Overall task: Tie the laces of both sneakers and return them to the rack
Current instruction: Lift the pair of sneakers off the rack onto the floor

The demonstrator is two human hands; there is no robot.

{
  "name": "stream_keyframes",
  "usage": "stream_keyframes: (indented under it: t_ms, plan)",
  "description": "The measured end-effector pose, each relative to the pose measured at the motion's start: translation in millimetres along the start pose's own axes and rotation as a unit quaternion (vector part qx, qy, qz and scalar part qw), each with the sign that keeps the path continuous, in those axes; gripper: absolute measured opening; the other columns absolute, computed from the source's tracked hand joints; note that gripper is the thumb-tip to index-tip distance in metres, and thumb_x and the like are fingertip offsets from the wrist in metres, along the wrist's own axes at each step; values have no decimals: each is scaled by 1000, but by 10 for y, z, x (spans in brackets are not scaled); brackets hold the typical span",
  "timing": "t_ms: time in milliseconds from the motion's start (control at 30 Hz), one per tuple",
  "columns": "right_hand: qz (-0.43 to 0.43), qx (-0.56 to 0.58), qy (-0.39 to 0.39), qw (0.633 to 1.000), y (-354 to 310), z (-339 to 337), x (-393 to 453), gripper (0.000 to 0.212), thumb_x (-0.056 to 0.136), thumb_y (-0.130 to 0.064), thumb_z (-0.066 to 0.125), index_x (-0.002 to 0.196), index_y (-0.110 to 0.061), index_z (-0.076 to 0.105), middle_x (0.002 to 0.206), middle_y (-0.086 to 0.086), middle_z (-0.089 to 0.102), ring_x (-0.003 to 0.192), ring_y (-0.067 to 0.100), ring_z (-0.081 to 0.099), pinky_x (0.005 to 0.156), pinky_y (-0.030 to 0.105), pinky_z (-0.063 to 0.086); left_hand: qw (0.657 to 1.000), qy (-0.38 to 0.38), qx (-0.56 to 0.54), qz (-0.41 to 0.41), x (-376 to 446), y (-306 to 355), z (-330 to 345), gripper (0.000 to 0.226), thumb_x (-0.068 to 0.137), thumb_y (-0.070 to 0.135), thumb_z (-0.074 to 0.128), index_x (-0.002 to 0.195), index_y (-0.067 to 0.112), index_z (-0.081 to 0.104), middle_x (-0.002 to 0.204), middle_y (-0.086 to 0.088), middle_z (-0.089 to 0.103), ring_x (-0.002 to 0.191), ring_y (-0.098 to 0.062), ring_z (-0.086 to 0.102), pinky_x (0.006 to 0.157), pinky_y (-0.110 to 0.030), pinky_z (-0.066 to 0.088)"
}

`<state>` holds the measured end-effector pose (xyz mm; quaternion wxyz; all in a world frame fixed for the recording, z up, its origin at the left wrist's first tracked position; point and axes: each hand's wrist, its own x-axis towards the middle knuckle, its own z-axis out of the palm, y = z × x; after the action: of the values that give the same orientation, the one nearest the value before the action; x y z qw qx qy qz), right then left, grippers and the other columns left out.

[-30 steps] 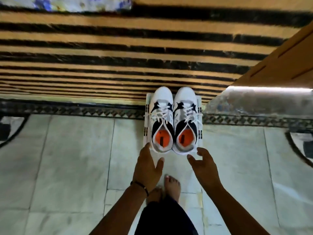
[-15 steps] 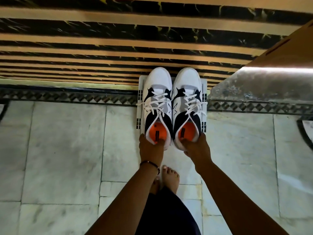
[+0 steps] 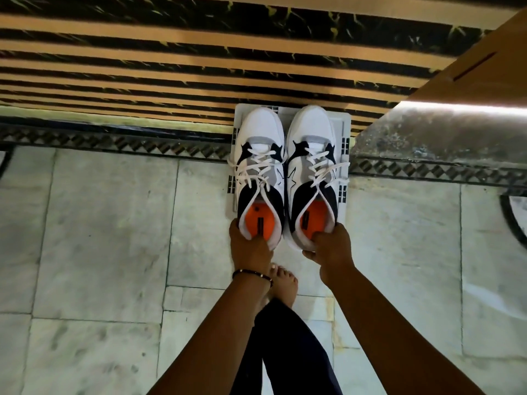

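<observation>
Head view: a second ago both hands hovered open short of the heels; now the left hand (image 3: 251, 246) grips the left white-and-navy leather sneaker (image 3: 261, 172) and the right hand (image 3: 330, 246) grips the right sneaker (image 3: 312, 172). Two sneakers sit on one white plastic rack (image 3: 345, 143), laces loose, so lifting out likely comes next.

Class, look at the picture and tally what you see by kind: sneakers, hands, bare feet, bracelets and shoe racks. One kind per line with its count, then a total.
Sneakers: 2, left sneaker and right sneaker
Hands: 2, left hand and right hand
Bare feet: 1, bare foot
Bracelets: 1, bracelet
Shoe racks: 1, white rack
Total: 7
</observation>
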<state>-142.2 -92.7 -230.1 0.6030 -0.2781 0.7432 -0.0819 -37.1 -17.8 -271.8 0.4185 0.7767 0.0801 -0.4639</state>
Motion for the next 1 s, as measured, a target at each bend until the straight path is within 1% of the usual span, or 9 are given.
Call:
stream_keyframes:
  t_ms: [67,200,300,400,500,633,767,900,1000]
  plan:
    - [-10,-14,-2,1000,167,-18,-148,42,73,2,51,113,-10,51,101,10,58,92,30,59,82,47,56,1000,-5,5,11,-90,-202,-135,37,76,29,53,113,31,52,113,-8,62,102,-32,61,86,-55,53]
    - [-26,-36,-3,999,628,-124,-521,54,59,-17,55,112,-12,54,101,10,63,93,30,63,82,50,56,999,-8,22,30,-395,-595,-541,44,70,24,52,113,35,53,115,-8,62,104,-33,61,90,-56,51]
    - [-24,-31,-15,999,1036,-201,-870,43,72,-9,64,113,-14,54,105,9,63,94,28,63,80,48,57,995,-36,61,66,-641,-821,-955,40,74,15,54,110,33,57,108,-9,66,100,-34,63,86,-55,53]
    - [-25,-23,-9,999,1474,-221,-1244,39,78,-4,61,115,-11,50,100,5,59,92,27,61,83,47,56,989,-51,102,90,-860,-1162,-1310,44,74,3,55,109,31,59,105,-8,68,99,-29,66,87,-50,55]
    - [-12,-9,-7,1000,1814,-200,-1502,35,82,1,53,108,-20,45,88,-7,52,80,16,55,74,41,57,992,-41,92,70,-1119,-1449,-1528,45,71,12,53,114,28,56,109,-13,66,100,-36,64,87,-56,53]
    - [8,5,3,1000,2280,-178,-1667,36,80,5,44,105,-20,50,87,-3,56,77,20,57,77,51,57,999,-40,25,3,-1438,-1691,-1711,52,66,10,43,116,18,54,108,-11,64,97,-29,63,82,-49,56]
    - [12,5,-1,1000,2776,-120,-1314,37,79,4,49,105,-23,49,86,-4,58,77,22,59,83,54,55,996,-74,-15,-37,-1224,-2125,-1673,40,57,4,39,88,18,59,79,-14,56,68,-24,54,58,-33,46]
    - [14,-4,2,1000,3273,78,-485,41,80,1,50,116,-19,49,98,5,56,82,26,58,81,52,56,996,-58,2,-69,-492,-2792,-1398,49,66,5,39,111,17,54,100,-14,61,92,-34,60,66,-36,53]
    - [19,22,3,1000,3558,255,162,33,84,0,46,108,-22,50,95,5,54,80,27,56,78,51,57,997,-49,22,-59,191,-3236,-1178,55,65,11,44,119,21,50,116,-14,59,100,-38,58,70,-44,57]
